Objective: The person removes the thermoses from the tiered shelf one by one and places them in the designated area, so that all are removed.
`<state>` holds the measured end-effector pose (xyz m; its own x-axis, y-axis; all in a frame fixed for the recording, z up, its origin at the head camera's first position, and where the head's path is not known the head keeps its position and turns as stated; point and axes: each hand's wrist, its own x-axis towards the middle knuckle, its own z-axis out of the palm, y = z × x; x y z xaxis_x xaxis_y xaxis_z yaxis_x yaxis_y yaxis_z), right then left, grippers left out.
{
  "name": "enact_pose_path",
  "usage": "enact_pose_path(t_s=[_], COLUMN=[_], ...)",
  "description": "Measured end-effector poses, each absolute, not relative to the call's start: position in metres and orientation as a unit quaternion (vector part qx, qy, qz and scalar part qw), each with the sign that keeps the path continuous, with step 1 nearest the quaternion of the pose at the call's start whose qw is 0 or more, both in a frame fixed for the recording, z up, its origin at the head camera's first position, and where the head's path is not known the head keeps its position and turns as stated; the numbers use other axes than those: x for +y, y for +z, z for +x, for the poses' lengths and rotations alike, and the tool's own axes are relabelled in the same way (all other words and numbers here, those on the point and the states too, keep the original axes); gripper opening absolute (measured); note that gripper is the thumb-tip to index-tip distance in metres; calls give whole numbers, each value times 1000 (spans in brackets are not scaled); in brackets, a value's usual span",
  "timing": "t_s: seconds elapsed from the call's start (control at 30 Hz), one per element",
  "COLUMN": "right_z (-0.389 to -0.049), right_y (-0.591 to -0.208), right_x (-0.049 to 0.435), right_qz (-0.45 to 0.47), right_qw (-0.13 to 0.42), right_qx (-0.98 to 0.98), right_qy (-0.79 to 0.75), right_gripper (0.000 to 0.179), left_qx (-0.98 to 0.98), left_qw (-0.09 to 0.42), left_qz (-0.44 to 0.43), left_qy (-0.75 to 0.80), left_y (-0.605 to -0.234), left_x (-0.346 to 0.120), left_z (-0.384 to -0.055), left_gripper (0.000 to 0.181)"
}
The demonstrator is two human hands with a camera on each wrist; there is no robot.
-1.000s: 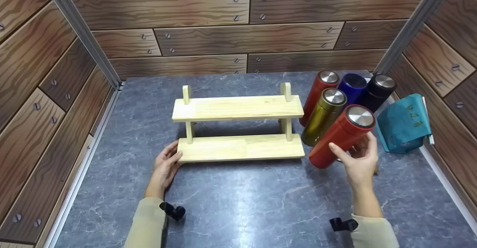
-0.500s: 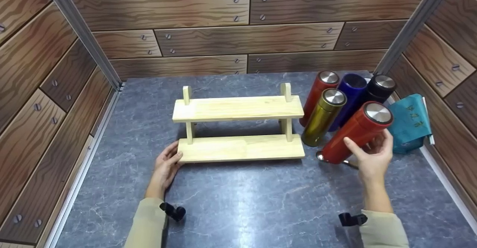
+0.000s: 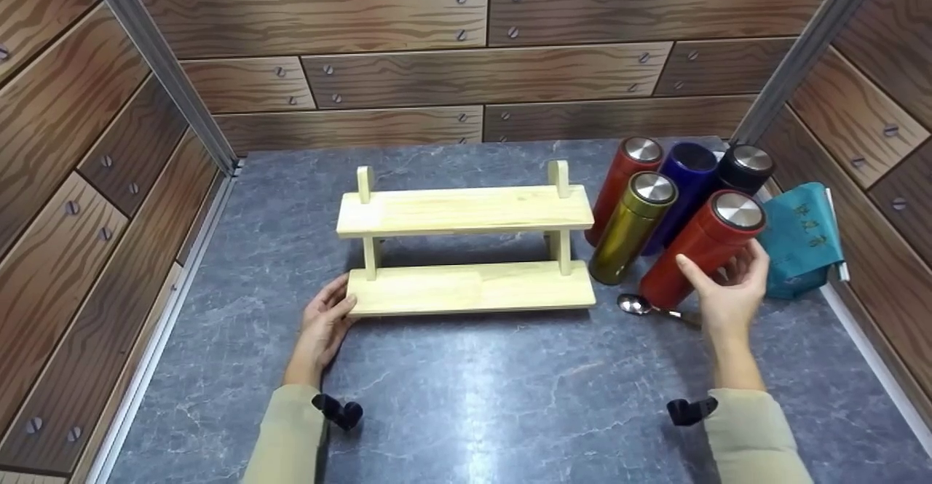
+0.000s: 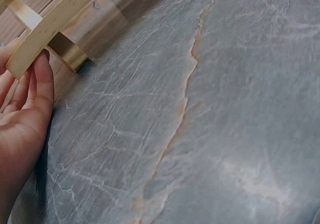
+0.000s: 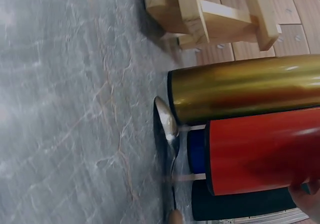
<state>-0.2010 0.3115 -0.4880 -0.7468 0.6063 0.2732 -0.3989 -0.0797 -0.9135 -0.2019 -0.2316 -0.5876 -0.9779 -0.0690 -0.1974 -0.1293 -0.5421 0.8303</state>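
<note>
My right hand [image 3: 730, 298] grips a red vacuum flask [image 3: 699, 251] with a steel-topped lid, thumb on its near side. In the right wrist view the flask's base [image 5: 212, 159] shows beside the gold flask [image 5: 240, 88]; whether it touches the table I cannot tell. A spoon [image 3: 635, 304] lies by that base, its handle partly behind my hand. My left hand [image 3: 325, 322] holds the left end of the lower board of a pale wooden two-tier rack [image 3: 466, 211]. In the left wrist view, fingers [image 4: 42, 78] press against the board's end [image 4: 30, 51].
Behind the held flask stand a gold flask [image 3: 632, 229], another red flask [image 3: 625, 178], a blue one [image 3: 688, 171] and a black one [image 3: 744, 167]. A teal pouch [image 3: 801, 244] is at the right wall. Wood-patterned panels [image 3: 393, 18] enclose the grey table [image 3: 437, 397].
My right hand has carried the red flask rightward and slightly away from me, exposing the spoon. My left hand and the rack have stayed in place.
</note>
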Motion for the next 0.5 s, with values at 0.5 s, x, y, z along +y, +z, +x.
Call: enact_pose_path(t_s=[0.5], right_z=[-224], right_y=[-497], right_x=[312], right_qz=[-74], right_qw=[363], right_qx=[-587], right_qy=[720], right_gripper=[82], left_qx=[482], left_qw=[13], left_qz=[-100], left_qy=[870], left_y=[-587], left_x=[-232], left_z=[-202], left_gripper=[55])
